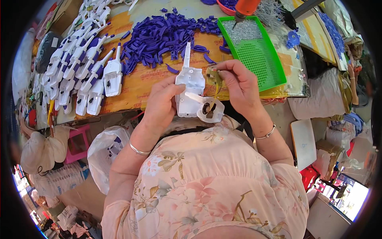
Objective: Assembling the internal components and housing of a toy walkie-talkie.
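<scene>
Near the table's front edge, my left hand (162, 101) grips a white plastic housing half (190, 81), thumb on its left side and its narrow stem pointing away from me. My right hand (240, 87) pinches a small greenish circuit board (214, 75) between thumb and fingers, to the right of the housing. Yellowish wires (217, 92) run down from the board to a round dark part, seemingly a small speaker (206, 108). That part sits in a white translucent piece (215, 113) overlapping the housing's lower right.
Purple plastic parts (159, 38) lie heaped beyond my hands. Assembled white-and-purple pieces (79, 67) crowd the left. At right, a green tray (278, 77) holds many small screws (244, 32), with an orange-red screwdriver (246, 7) above it. A white plastic bag (105, 151) hangs below the table.
</scene>
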Motion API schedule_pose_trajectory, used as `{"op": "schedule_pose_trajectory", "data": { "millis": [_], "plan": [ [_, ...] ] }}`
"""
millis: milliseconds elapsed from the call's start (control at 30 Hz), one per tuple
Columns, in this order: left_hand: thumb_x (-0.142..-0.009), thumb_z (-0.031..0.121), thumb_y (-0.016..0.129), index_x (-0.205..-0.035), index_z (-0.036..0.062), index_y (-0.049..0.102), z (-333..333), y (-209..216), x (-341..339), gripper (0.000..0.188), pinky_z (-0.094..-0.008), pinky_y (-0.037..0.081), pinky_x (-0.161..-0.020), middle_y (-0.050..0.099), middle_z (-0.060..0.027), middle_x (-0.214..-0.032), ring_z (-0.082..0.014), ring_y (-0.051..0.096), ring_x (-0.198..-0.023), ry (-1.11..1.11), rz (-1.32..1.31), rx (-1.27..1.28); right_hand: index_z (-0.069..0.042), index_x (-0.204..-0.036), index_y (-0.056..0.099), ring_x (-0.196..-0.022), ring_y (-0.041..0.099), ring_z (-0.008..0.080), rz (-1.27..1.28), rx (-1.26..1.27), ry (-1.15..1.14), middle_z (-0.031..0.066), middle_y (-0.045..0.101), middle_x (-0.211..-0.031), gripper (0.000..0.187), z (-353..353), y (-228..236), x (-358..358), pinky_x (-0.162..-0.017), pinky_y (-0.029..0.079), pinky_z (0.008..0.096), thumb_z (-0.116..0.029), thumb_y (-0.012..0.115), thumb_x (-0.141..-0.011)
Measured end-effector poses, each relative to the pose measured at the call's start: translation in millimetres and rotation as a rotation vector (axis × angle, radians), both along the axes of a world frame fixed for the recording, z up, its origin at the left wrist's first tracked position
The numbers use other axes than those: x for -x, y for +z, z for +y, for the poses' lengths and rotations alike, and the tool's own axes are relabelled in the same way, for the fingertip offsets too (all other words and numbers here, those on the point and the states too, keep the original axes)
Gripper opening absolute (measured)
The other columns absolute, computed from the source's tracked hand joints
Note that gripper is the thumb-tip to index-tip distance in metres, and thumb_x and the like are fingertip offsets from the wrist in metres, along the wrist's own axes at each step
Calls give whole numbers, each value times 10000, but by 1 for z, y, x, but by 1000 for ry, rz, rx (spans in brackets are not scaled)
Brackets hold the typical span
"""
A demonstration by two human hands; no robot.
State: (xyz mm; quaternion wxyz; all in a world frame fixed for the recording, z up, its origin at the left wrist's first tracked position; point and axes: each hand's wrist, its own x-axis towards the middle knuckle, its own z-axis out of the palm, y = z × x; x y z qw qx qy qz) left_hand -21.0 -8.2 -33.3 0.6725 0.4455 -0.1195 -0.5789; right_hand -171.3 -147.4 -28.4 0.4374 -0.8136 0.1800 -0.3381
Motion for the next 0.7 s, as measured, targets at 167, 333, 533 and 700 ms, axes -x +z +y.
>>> {"op": "schedule_pose_trajectory", "data": {
  "millis": [167,333,533,700],
  "plan": [
    [-836,34,451,-1139,-72,537,-2,-1,3,332,-288,523,-756,637,-116,-986,-167,640,-847,-18,1,-16,8,-1004,531,-841,599,133,-64,-479,104,97,630,-932,122,8,-8,-2,-772,482,246,-27,432,-941],
    [-832,45,450,-1146,-85,529,1,-1,1,348,-309,512,-786,631,-133,-1012,-188,640,-874,-61,8,2,2,-1000,513,-732,621,144,-95,-796,264,123,638,-895,110,7,4,-2,-663,498,249,-61,440,-947],
    [-834,35,482,-1129,-75,540,0,0,6,320,-278,520,-737,644,-109,-960,-161,644,-818,-49,20,-24,-12,-934,552,-596,499,38,-50,-758,224,-10,541,-723,75,6,7,-2,-540,413,187,-67,504,-920],
    [-833,42,505,-1122,-74,543,0,-4,6,314,-269,513,-716,644,-106,-959,-151,639,-802,-40,17,3,5,-934,546,-580,521,107,47,-347,51,26,550,-725,65,14,-2,-5,-528,439,241,-44,540,-892]
  ]
}}
